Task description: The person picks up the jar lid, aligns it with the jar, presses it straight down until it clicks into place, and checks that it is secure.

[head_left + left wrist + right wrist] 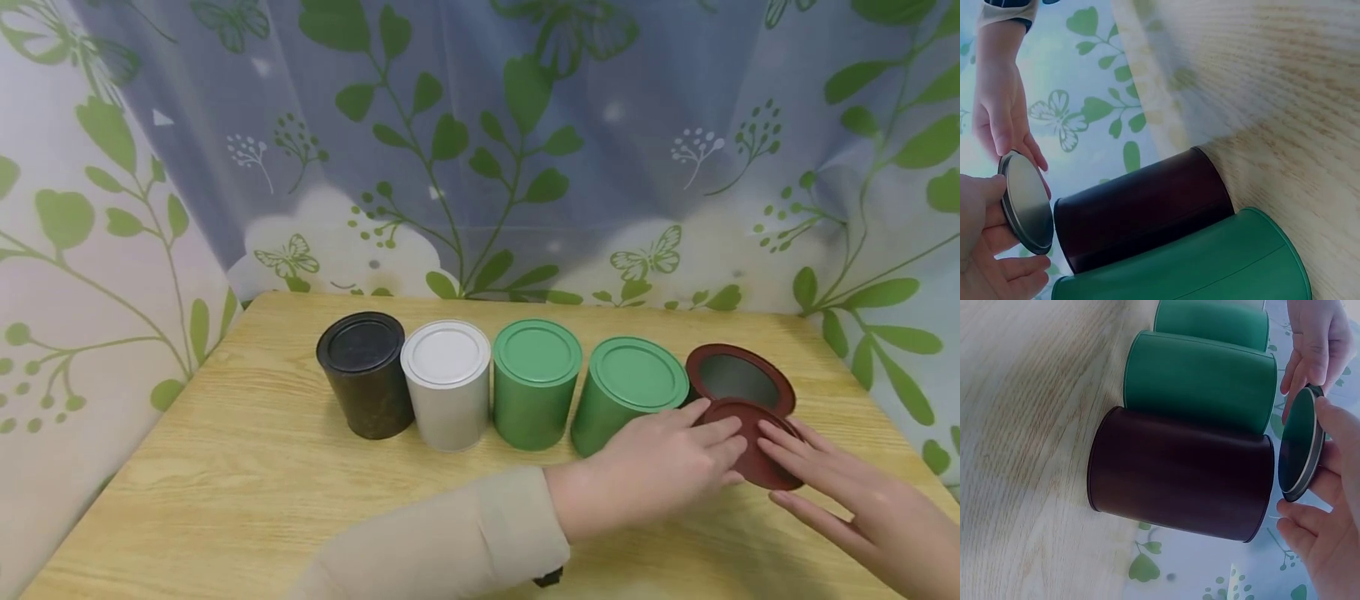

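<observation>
Both hands hold a round dark red lid [765, 472] at the right, tilted beside the rim of an uncovered dark red can [786, 390]. My left hand [652, 458] lays its fingers over the lid's left part, and its thumb grips the edge in the left wrist view. From the other side my right hand [877, 504] pinches the lid between thumb and fingers. The lid's metallic underside [1027, 199] faces the left wrist camera. In the right wrist view, the can's body [1179, 475] stands apart from the lid [1300, 440].
Left of the dark red can stand two lidded green cans [639, 373] [537, 354], a white one [446, 354] and a black one [365, 346], in a row on the wooden table [247, 492]. A leaf-patterned curtain [480, 208] hangs behind.
</observation>
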`<action>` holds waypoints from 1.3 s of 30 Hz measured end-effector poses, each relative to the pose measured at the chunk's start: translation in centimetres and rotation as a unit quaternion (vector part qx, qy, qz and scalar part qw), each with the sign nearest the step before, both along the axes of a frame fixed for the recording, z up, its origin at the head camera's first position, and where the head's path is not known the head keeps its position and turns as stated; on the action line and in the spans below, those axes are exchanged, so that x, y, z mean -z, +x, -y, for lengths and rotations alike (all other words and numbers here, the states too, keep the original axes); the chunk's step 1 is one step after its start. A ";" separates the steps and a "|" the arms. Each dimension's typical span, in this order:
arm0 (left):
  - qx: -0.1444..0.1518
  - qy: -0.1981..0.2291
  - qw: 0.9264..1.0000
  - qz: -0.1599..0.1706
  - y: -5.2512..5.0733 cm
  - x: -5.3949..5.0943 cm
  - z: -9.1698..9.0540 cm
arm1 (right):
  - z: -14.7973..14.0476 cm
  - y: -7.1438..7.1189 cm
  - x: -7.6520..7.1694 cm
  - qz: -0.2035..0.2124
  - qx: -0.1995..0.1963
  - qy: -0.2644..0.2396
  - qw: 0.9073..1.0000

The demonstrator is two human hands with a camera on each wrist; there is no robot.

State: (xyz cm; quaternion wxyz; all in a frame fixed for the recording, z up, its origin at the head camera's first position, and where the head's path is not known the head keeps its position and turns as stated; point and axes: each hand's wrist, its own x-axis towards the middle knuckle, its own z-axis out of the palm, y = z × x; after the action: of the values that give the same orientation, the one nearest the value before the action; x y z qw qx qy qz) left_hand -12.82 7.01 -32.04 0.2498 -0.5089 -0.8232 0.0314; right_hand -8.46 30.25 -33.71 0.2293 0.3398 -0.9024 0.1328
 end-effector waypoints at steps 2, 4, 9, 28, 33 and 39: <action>0.001 -0.003 1.000 0.008 -0.2 0.0 0.0 | 0.0 -0.1 0.0 0.005 0.008 0.004 1.000; -0.001 -0.006 1.000 0.018 -0.3 0.0 -0.1 | -0.1 -0.2 0.1 0.011 0.011 0.004 1.000; -0.011 -0.023 0.998 0.059 -0.7 -0.3 -0.4 | -0.2 -0.4 0.2 0.039 0.005 0.007 0.999; -0.092 -0.093 0.986 0.106 -3.3 -1.0 -2.5 | -0.7 -3.0 -0.6 0.203 0.110 0.007 0.973; -0.118 -0.103 0.980 0.123 -3.9 -1.0 -3.0 | -0.5 -3.4 -0.9 0.212 0.112 0.000 0.971; -0.131 -0.117 0.974 0.146 -4.1 -1.2 -3.3 | -0.5 -3.5 -0.5 0.190 0.114 -0.008 0.975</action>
State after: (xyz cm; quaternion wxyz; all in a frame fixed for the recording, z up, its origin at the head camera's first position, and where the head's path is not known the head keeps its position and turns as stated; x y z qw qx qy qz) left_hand -16.94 10.29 -30.83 0.0593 -0.4214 -0.9009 0.0851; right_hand -11.95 30.77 -33.18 0.0697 0.2017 -0.9611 0.1752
